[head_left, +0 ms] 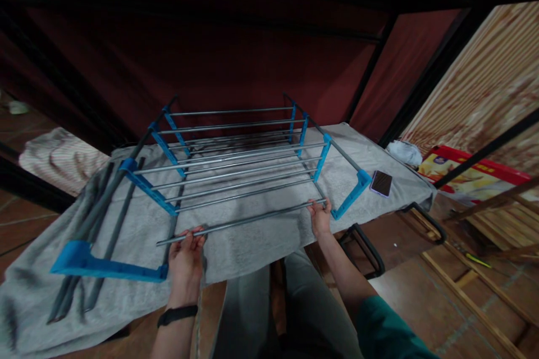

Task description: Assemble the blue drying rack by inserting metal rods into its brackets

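A grey metal rod (242, 223) runs crosswise in front of me, held at both ends. My left hand (186, 261) grips its left end, fingers wrapped round it, a black band on the wrist. My right hand (320, 217) pinches the right end beside a blue plastic bracket (351, 195). Behind the rod lies a partly built rack (236, 162) of blue side pieces and several grey rods. It rests on a grey cloth (261, 247) spread over a low surface.
A loose blue side piece (105, 266) and several dark rods (105, 219) lie on the cloth at left. A phone (381, 183) sits near the cloth's right edge. Wooden slats (471, 297) and a red box (467, 174) lie on the floor at right.
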The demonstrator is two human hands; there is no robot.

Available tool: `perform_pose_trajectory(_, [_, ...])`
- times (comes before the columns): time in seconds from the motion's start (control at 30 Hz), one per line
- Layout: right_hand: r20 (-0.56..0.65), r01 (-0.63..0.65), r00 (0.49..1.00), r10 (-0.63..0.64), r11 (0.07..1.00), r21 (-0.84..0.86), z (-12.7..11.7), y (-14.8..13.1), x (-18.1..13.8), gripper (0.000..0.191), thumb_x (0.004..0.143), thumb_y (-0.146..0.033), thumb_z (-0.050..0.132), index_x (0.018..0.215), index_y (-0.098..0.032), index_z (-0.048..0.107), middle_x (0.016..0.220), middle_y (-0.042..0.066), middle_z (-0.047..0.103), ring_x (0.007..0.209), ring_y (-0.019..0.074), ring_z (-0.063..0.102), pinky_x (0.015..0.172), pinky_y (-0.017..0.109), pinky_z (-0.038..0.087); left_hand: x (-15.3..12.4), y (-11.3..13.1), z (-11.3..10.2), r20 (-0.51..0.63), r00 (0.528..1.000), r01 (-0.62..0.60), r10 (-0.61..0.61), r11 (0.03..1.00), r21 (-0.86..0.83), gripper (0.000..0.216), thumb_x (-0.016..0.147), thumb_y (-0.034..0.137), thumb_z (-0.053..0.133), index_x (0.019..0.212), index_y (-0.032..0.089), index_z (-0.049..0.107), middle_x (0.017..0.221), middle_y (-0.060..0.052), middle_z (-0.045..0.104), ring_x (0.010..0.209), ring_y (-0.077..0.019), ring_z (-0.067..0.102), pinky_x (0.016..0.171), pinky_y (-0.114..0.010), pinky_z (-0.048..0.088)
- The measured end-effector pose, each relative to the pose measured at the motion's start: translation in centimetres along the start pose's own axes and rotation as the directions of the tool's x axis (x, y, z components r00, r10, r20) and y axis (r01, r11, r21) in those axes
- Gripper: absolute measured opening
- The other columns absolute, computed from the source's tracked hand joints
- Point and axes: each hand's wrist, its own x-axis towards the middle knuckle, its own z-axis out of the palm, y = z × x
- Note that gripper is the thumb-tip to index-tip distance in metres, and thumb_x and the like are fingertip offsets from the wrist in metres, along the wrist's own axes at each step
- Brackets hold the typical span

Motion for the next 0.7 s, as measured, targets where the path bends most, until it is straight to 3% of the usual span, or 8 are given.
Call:
perform_pose_trajectory(0.27, [-0.001,0.018,1.0,-0.018,1.0,0.0,-0.1,0.1,-0.2,0.063,0.067,-0.03,0.074,0.117,-0.031,0.037,0.077,-0.01,0.059,0.084,0.0122,0.066,0.086,0.037,0.056,-2.9,1.7,4.4,0.141,0.988,-0.061,0.062,0.998,-0.011,0.033,0.065,0.03,0.083,0.086,0.02,0.06,0.083,0.0,0.068,0.086,-0.0155,0.066,0.069,-0.025,0.051])
perform_pose_trajectory(0.47, [0.017,0.021,1.0,-0.02,0.997,-0.07,-0.2,-0.1,-0.2,0.05,0.067,-0.037,0.071,0.108,-0.03,0.042,0.082,-0.008,0.061,0.077,0.0117,0.064,0.086,0.042,0.057,-4.4,2.9,6.5,0.184,0.975,-0.132,0.125,0.991,0.026,0.032,0.071,0.035,0.078,0.093,0.021,0.06,0.092,-0.004,0.07,0.082,-0.015,0.065,0.068,-0.026,0.052])
perform_pose_trajectory(0.7, [0.085,0.022,0.996,-0.01,0.989,-0.147,-2.1,1.1,1.0,0.041,0.061,-0.035,0.073,0.095,-0.029,0.05,0.078,-0.006,0.059,0.074,0.0166,0.066,0.085,0.05,0.058,-6.0,4.8,8.8,0.232,0.953,-0.206,0.194,0.978,0.029,0.027,0.077,0.033,0.072,0.099,0.021,0.06,0.094,-0.008,0.07,0.088,-0.0196,0.065,0.069,-0.029,0.051])
